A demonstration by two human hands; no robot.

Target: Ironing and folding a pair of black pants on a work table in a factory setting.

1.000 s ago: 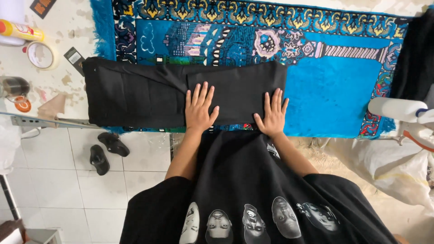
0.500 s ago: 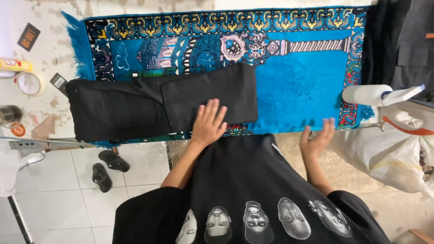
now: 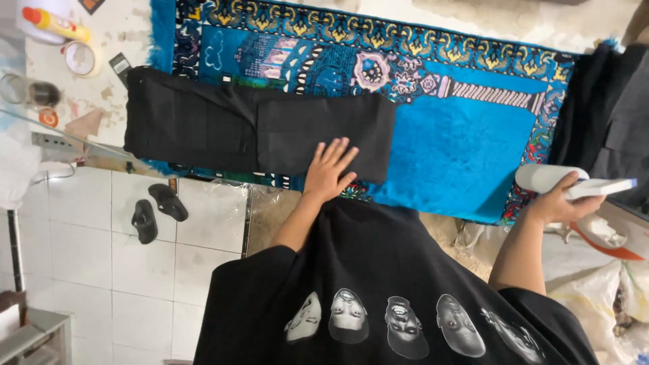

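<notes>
Head view, left to right. At far left lie a roll of white tape [image 3: 82,58] and a yellow bottle with a red cap [image 3: 54,22] on the worn white tabletop [image 3: 115,34], and a pair of black sandals [image 3: 154,211] on the tiled floor below. The folded black cloth garment [image 3: 257,128] lies across the near edge of the blue patterned rug [image 3: 460,135]. My left hand [image 3: 329,169] rests flat on its right half, fingers [image 3: 341,150] spread, palm at the near hem. A second ago both hands pressed the garment; since then my right hand [image 3: 558,201] has left it and now curls its fingers around a white iron with a cylindrical body [image 3: 574,184], well apart from the cloth at far right. I judge that smoothing has given way to pressing.
</notes>
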